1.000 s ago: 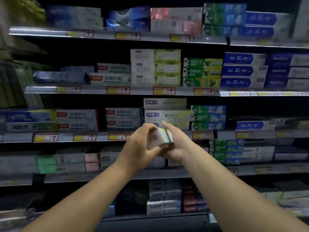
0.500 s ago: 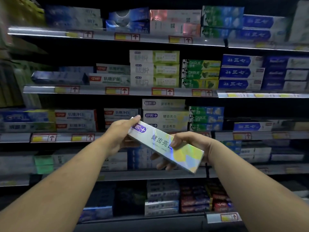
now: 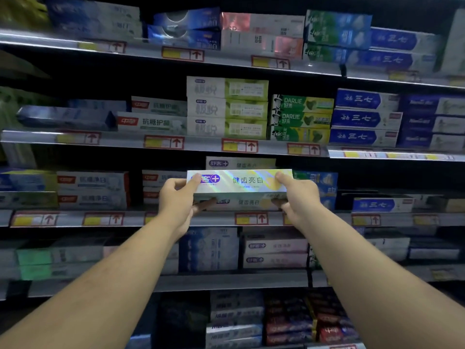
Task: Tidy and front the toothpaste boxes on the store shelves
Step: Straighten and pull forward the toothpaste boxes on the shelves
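Toothpaste box (image 3: 241,181), tilted a moment ago, now level and label-forward over its stack (image 3: 249,202) at the shelf (image 3: 216,219) edge, left hand (image 3: 176,197) and right hand (image 3: 299,197) clamping its ends, apparently ready for seating.

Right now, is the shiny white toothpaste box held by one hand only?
No, the left hand grips the shiny box at its left end and the right hand grips its right end.

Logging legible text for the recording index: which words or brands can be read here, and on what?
"健齿亮白": holographic box, held by left hand and right hand.
"舒客+": stacked box just above it.
"DARLIE 好来": green boxes.
"三七": blue boxes.
"抗糖护龈": white box.
Price tags: too blurred to read.
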Tool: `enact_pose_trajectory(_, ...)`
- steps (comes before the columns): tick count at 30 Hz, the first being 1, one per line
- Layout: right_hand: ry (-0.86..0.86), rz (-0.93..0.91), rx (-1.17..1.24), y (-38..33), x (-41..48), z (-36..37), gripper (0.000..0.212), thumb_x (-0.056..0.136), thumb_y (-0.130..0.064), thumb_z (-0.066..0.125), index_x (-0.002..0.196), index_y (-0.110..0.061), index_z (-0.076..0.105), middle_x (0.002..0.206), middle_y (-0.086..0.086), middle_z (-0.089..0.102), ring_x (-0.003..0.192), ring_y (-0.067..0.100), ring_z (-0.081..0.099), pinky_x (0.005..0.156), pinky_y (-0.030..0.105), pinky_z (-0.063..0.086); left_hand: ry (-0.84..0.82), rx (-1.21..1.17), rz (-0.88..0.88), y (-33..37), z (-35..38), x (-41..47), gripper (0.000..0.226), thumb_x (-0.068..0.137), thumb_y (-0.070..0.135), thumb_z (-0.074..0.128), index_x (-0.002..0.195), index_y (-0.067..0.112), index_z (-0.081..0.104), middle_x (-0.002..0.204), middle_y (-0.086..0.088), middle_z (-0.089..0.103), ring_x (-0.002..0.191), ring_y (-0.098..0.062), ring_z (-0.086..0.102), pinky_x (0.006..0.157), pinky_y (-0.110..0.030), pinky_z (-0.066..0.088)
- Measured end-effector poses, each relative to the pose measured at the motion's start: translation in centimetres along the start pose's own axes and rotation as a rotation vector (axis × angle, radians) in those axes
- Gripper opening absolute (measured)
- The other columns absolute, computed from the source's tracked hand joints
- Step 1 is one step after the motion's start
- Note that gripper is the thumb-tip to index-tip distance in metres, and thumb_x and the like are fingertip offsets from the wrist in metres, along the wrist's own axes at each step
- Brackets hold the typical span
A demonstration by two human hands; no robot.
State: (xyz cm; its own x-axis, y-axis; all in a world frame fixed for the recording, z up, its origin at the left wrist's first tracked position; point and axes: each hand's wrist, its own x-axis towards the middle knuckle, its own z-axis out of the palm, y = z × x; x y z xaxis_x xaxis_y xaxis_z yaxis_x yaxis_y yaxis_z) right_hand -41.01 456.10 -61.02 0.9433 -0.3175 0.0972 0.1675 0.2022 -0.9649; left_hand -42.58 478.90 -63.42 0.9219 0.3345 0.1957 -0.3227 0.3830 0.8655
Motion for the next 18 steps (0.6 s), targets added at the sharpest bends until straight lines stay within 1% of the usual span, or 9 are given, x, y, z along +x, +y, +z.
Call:
enact_pose_trajectory(2,0.050,-0.057,-0.133,0.0,1.1,0.5,0.044,0.087,-0.038,0.076,0.113,-0.006,0.061,0.112,0.019,0.067,0.094,0.039,0.066,0.078,0.048,0.059,0.037,0.100,0.004,-0.5,0.5,1.8,0.022,0.087,0.017,0.078,0.095,0.009,0.059,0.106,-0.017,0.071,0.097,-0.033,0.071,0.081,-0.056,0.061)
enact_pose_trajectory(3,0.077,-0.092,-0.204,0.1,1.6,0.6,0.032,0.093,-0.037,0.071,0.110,-0.011,0.061,0.108,0.010,0.065,0.088,0.028,0.063,0.070,0.039,0.053,0.058,0.180,0.011,-0.6,0.7,2.6,0.018,0.084,0.019,0.080,0.092,0.013,0.065,0.102,-0.013,0.074,0.098,-0.032,0.071,0.086,-0.055,0.060)
enact_pose_trajectory(4,0.090,-0.134,-0.267,0.1,2.3,0.6,0.024,0.095,-0.036,0.068,0.107,-0.016,0.062,0.108,0.006,0.063,0.088,0.022,0.059,0.068,0.034,0.049,0.071,0.246,0.019,-0.6,0.9,3.3,0.013,0.082,0.021,0.080,0.090,0.017,0.070,0.100,-0.008,0.076,0.101,-0.030,0.071,0.092,-0.053,0.058)
enact_pose_trajectory(6,0.099,-0.190,-0.346,0.2,3.8,0.7,0.012,0.096,-0.037,0.067,0.094,-0.026,0.062,0.113,0.004,0.062,0.098,0.023,0.058,0.079,0.037,0.051,0.061,0.314,0.034,-0.5,1.4,4.3,0.005,0.083,0.020,0.077,0.087,0.023,0.077,0.097,0.001,0.077,0.104,-0.022,0.068,0.100,-0.047,0.053)
enact_pose_trajectory(8,0.076,-0.219,-0.357,0.1,4.8,0.8,0.020,0.098,-0.030,0.066,0.081,-0.029,0.055,0.103,-0.001,0.063,0.095,0.020,0.057,0.078,0.034,0.049,0.038,0.344,0.057,-0.4,2.1,5.0,0.009,0.083,0.018,0.074,0.083,0.025,0.080,0.092,0.005,0.077,0.102,-0.018,0.067,0.104,-0.044,0.050)
enact_pose_trajectory(11,0.076,-0.276,-0.316,-0.4,6.1,0.9,0.020,0.098,-0.013,0.065,0.091,-0.028,0.053,0.086,-0.012,0.055,0.078,0.009,0.054,0.061,0.025,0.041,0.021,0.402,0.133,-0.1,3.3,5.8,0.015,0.087,0.015,0.069,0.084,0.026,0.078,0.088,0.009,0.075,0.094,-0.015,0.064,0.095,-0.038,0.051)
enact_pose_trajectory(14,0.058,-0.290,-0.345,-0.4,7.2,1.2,0.027,0.096,-0.007,0.062,0.084,-0.031,0.057,0.084,-0.015,0.056,0.075,0.003,0.052,0.057,0.020,0.040,0.010,0.432,0.170,0.0,3.9,7.0,0.019,0.087,0.011,0.066,0.079,0.026,0.075,0.089,0.014,0.073,0.099,-0.013,0.062,0.092,-0.032,0.049)
enact_pose_trajectory(16,0.053,-0.287,-0.376,0.0,7.9,1.5,0.018,0.095,-0.009,0.062,0.094,-0.027,0.063,0.091,-0.011,0.062,0.075,0.002,0.053,0.058,0.021,0.043,0.000,0.427,0.163,-0.3,3.8,7.9,0.017,0.084,0.007,0.065,0.077,0.018,0.076,0.081,0.015,0.074,0.099,-0.013,0.064,0.089,-0.031,0.050)
enact_pose_trajectory(18,0.039,-0.289,-0.365,0.3,8.6,1.8,0.026,0.093,-0.012,0.063,0.118,-0.021,0.067,0.107,-0.005,0.068,0.080,0.004,0.057,0.056,0.023,0.044,-0.021,0.434,0.150,-0.6,3.6,8.5,0.022,0.083,0.005,0.063,0.080,0.021,0.079,0.084,0.014,0.077,0.102,-0.013,0.065,0.093,-0.032,0.049)
